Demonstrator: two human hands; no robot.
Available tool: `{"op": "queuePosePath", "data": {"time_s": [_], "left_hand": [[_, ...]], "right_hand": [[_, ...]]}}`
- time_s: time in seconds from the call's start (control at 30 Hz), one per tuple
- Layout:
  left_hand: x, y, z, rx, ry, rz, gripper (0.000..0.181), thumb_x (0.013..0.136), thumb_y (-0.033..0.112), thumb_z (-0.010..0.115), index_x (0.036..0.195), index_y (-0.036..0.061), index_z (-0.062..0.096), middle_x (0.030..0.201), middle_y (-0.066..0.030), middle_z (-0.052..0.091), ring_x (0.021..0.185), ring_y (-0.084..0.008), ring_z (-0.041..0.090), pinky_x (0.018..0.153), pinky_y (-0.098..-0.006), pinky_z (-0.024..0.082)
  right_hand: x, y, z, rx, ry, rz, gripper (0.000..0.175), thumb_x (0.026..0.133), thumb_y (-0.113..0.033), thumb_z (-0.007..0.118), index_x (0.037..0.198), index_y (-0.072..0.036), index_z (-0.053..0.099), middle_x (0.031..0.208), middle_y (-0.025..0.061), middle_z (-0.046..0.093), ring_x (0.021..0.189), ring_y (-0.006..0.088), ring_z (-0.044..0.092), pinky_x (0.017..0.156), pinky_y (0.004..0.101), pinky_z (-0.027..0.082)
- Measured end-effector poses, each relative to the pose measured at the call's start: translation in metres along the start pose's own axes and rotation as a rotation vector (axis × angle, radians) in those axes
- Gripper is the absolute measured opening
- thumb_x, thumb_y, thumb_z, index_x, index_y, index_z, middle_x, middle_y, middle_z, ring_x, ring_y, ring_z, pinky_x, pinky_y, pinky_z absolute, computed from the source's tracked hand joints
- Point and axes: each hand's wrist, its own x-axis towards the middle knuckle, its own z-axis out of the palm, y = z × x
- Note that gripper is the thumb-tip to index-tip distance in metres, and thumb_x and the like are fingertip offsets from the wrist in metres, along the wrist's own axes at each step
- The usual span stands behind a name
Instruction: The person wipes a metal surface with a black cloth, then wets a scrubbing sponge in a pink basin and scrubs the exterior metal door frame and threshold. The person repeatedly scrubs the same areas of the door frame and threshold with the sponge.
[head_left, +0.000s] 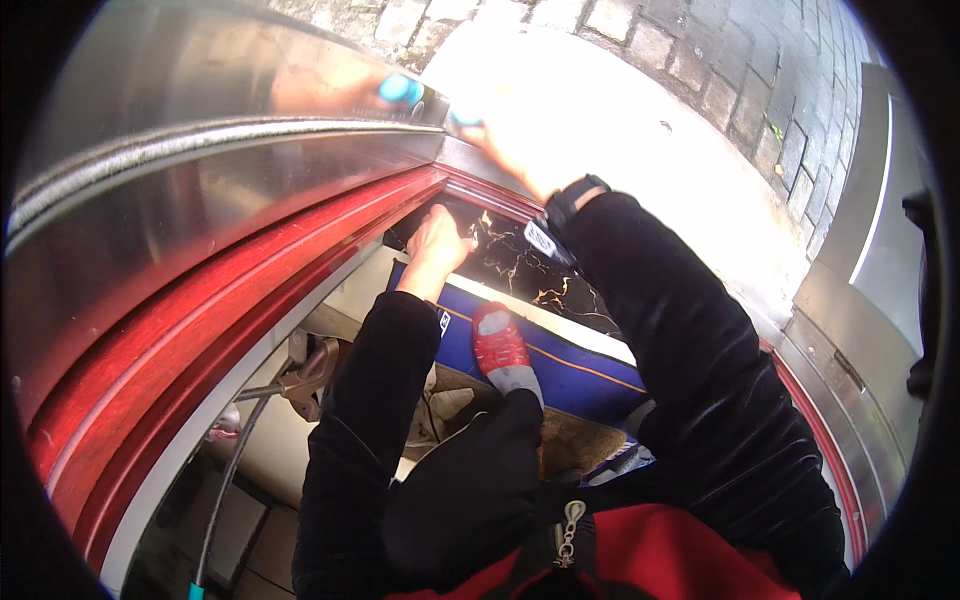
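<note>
My right hand (499, 146), partly washed out by glare, reaches over the metal frame at the front, close to its corner. A small light-blue thing (466, 116) shows at its fingers; what it is and how it is held are too bright to tell. A black band is on that wrist. Lower and to the left, my left hand (437, 240) is over the dark, gold-veined stone-patterned sill (517, 262), its fingers near the red frame edge; whether it holds anything does not show clearly. The shiny metal panel (247, 82) on the left reflects a hand and something blue.
A red-edged frame (247, 274) runs down the left side. My foot in a red shoe (499, 345) is against a blue panel (570, 367). A black cable (232, 472) hangs at lower left. Outside lie a glaring pale slab (660, 172) and stone paving (697, 56).
</note>
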Motion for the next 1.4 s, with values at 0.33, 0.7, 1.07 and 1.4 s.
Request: {"op": "queuePosePath", "data": {"time_s": [0.33, 0.7, 1.07, 1.4], "left_hand": [[0.002, 0.002, -0.003, -0.009, -0.026, -0.021, 0.074, 0.072, 0.032, 0.09, 0.124, -0.0043, 0.051, 0.125, -0.0258, 0.064, 0.122, -0.0366, 0.061, 0.102, -0.0449, 0.048], [0.002, 0.003, -0.003, 0.03, -0.013, -0.019, 0.074, 0.073, 0.032, 0.089, 0.125, -0.0047, 0.05, 0.125, -0.0254, 0.065, 0.121, -0.0369, 0.062, 0.101, -0.0447, 0.049], [0.001, 0.006, -0.009, 0.0, -0.003, -0.018, 0.072, 0.073, 0.03, 0.09, 0.123, -0.0037, 0.052, 0.118, -0.025, 0.068, 0.116, -0.038, 0.064, 0.1, -0.0448, 0.05], [-0.004, 0.007, -0.012, -0.013, -0.065, -0.027, 0.077, 0.073, 0.031, 0.09, 0.128, -0.0038, 0.049, 0.125, -0.0242, 0.064, 0.122, -0.0366, 0.061, 0.104, -0.0443, 0.048]], "right_hand": [[-0.006, 0.014, 0.045, 0.235, 0.01, 0.06, 0.027, 0.094, -0.029, 0.065, 0.103, -0.004, 0.068, 0.091, 0.0141, 0.069, 0.08, 0.0273, 0.066, 0.075, 0.0382, 0.053], [-0.02, -0.005, 0.039, -0.04, 0.032, -0.019, 0.019, 0.09, -0.02, 0.065, 0.1, -0.005, 0.069, 0.092, 0.0182, 0.069, 0.086, 0.0346, 0.067, 0.079, 0.0434, 0.053], [-0.024, -0.002, 0.034, -0.069, 0.119, -0.126, 0.018, 0.089, -0.019, 0.07, 0.098, -0.004, 0.07, 0.088, 0.0169, 0.07, 0.081, 0.0325, 0.068, 0.073, 0.0432, 0.053], [-0.007, -0.01, -0.004, -0.139, -0.051, -0.055, 0.028, 0.094, -0.029, 0.064, 0.092, -0.002, 0.071, 0.084, 0.0168, 0.07, 0.077, 0.032, 0.067, 0.074, 0.0422, 0.053]]}}
